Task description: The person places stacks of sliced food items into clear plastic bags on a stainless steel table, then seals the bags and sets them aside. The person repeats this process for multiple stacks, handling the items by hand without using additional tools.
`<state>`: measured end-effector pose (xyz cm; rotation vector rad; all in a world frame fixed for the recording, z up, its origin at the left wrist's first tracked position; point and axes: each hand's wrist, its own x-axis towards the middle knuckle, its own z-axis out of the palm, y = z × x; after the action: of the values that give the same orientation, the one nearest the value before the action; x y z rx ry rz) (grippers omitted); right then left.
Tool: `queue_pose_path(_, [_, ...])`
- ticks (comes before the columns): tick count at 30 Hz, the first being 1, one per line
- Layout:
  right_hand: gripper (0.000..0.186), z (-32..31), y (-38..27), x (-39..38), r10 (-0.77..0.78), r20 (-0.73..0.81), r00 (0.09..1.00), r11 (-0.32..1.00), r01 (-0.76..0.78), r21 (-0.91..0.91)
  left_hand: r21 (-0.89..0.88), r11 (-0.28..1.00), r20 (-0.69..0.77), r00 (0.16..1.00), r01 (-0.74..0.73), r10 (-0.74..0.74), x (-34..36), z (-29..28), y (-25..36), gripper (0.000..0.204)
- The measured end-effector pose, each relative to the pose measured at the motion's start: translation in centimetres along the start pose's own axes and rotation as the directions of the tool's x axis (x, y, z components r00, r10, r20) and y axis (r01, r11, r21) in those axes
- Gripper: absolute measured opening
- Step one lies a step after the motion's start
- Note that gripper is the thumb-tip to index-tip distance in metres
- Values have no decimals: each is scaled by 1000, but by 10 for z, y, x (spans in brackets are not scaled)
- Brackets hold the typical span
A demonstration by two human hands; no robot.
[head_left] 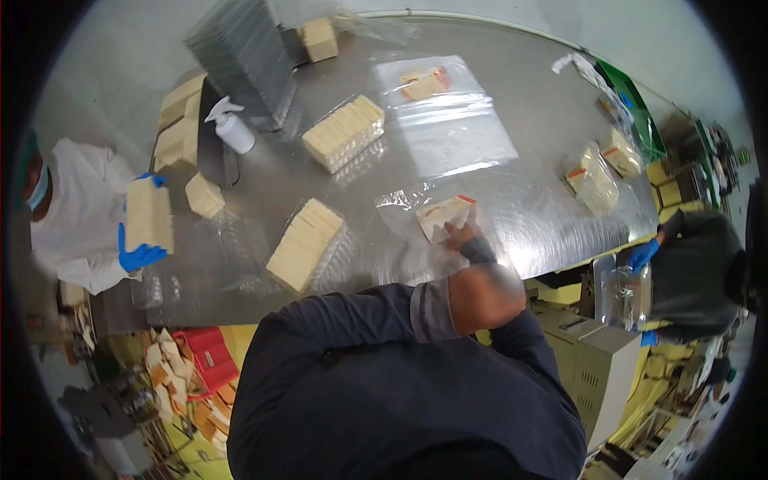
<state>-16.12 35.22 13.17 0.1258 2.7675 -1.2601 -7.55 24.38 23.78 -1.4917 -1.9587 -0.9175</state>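
My right hand (461,234) is at the near right corner of a clear plastic bag (442,216) with a cream and red printed panel. Its fingers close on that corner, though they show only in part. Across my right forearm lies my left hand (486,296), blurred and with its fingers hidden. To the left, two long blocks of thin cream slices rest on the metal table: a near block (306,244) and a far block (344,132). Beyond my right hand lies a pile of flat clear bags (456,132), with a similar printed panel on top.
A tall grey stack (244,60), a white spray bottle (234,132) and a small cream block (205,195) stand at left. A blue-gloved person holds another block (149,214). Filled bags (593,180) and a green crate (636,112) are at right, near a second gloved person.
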Motion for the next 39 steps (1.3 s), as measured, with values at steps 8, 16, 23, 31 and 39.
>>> queue_pose_path(8, [46,-86,-3,-25,-288,55,956,955,291,-54,169,985,-260,962,-38,82,9,-15,1,22])
queue_pose_path(16, [30,-52,-90,-57,-457,683,570,874,429,227,172,830,-127,848,530,-515,-141,38,-80,20])
queue_pose_path(23, [113,127,-172,-11,-676,704,219,291,956,-18,-33,847,-143,837,530,-529,-145,85,-56,22])
queue_pose_path(31, [129,201,-174,-5,-524,849,72,83,996,-34,-36,832,197,820,553,-537,-227,142,-71,31])
queue_pose_path(39, [101,157,-153,53,-355,702,617,831,552,-65,-29,506,328,486,862,-810,-202,96,-77,37])
